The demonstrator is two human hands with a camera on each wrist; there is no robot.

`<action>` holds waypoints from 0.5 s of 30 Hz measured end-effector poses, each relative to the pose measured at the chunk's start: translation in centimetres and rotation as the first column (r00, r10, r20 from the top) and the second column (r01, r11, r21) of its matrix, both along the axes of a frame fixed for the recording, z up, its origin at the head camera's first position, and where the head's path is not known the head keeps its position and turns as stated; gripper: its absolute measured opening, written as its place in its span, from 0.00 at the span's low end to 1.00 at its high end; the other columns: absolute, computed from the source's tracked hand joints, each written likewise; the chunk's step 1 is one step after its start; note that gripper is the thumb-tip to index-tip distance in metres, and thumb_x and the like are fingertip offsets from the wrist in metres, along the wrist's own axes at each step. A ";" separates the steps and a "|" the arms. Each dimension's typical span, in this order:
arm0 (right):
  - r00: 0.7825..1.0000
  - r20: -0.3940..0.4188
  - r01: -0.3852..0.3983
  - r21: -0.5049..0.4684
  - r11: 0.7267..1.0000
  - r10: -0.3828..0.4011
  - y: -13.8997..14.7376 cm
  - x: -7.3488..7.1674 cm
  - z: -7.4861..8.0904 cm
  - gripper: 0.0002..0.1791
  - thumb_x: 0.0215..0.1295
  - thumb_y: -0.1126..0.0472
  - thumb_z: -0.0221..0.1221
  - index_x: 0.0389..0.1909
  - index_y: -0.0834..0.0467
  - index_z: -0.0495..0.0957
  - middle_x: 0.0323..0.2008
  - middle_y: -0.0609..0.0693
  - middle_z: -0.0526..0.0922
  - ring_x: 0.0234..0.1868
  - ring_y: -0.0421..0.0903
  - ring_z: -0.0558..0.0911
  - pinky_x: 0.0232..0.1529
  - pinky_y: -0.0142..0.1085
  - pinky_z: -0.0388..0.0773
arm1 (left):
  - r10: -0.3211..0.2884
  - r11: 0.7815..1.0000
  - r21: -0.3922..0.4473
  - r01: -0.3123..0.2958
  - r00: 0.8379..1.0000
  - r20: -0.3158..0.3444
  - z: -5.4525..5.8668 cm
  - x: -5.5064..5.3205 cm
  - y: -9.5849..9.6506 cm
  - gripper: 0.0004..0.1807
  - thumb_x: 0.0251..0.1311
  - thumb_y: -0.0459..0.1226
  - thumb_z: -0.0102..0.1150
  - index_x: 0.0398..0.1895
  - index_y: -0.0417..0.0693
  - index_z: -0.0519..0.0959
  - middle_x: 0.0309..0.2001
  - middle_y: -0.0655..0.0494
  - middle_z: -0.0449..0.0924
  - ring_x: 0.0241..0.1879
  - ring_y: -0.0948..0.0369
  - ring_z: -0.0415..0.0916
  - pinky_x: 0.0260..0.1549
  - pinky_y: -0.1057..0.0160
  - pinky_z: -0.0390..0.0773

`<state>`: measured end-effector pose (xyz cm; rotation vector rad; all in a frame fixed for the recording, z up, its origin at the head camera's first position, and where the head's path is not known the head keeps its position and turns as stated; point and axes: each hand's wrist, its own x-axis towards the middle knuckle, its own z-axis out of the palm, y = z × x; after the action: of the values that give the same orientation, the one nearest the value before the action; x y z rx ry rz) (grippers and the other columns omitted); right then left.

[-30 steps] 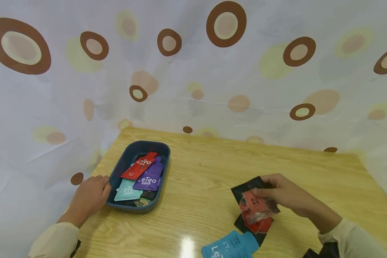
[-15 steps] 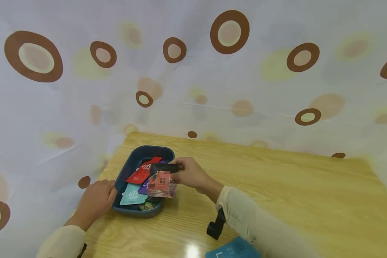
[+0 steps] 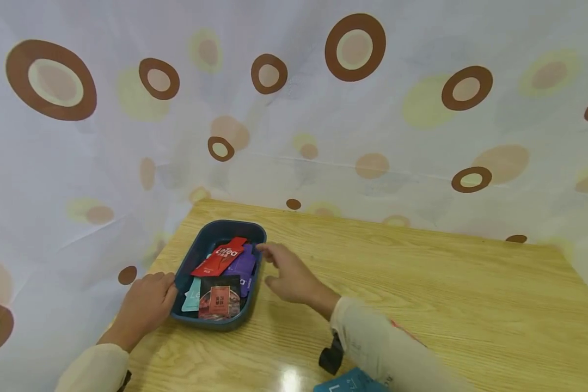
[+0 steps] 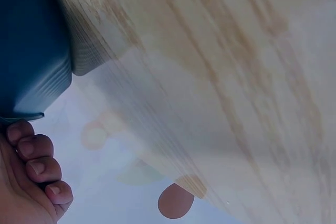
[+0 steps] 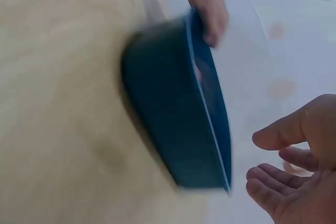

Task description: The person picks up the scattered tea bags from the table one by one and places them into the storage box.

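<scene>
A dark blue bin (image 3: 196, 245) stands on the table at the left, with several flat pouches inside. My left hand (image 3: 147, 305) grips its near left rim; the left wrist view has the curled fingers (image 4: 39, 156) just under that rim. Beside the opposite wall, my right hand (image 3: 294, 275) holds nothing, thumb and fingers apart. In the bin, a black packet with a red label (image 3: 219, 299) lies over a light teal pouch (image 3: 192, 299). A red LeTea pouch (image 3: 220, 258) overlaps a purple one (image 3: 245, 267) behind it.
A blue pouch (image 3: 350, 382) lies at the table's front edge, partly covered by the right sleeve (image 3: 382, 337). A bit of red shows behind that sleeve. A dotted sheet (image 3: 323, 120) rises behind the wooden table (image 3: 446, 288) and along its left side.
My right hand carried the black packet with the red label leftward from the pile at the right and let go of it in the bin. My left hand stayed on the rim.
</scene>
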<state>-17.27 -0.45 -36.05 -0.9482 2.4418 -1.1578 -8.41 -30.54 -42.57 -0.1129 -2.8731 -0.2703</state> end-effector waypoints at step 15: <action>0.983 0.004 0.141 0.618 0.774 -0.182 22.5 1.5 -1.5 0.38 0.57 0.45 0.69 0.57 0.71 0.71 0.52 0.67 0.80 0.49 0.63 0.82 0.47 0.56 0.79 | -0.026 1.000 0.001 0.026 0.999 -0.029 0.3 -0.4 -0.4 0.16 0.66 0.32 0.44 0.18 0.50 0.62 0.17 0.56 0.58 0.19 0.60 0.55 0.24 0.62 0.57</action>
<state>-15.73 22.02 -37.59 -0.4908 2.6106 -0.3430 -8.83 -30.96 -42.28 -0.1522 -2.8444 -0.2730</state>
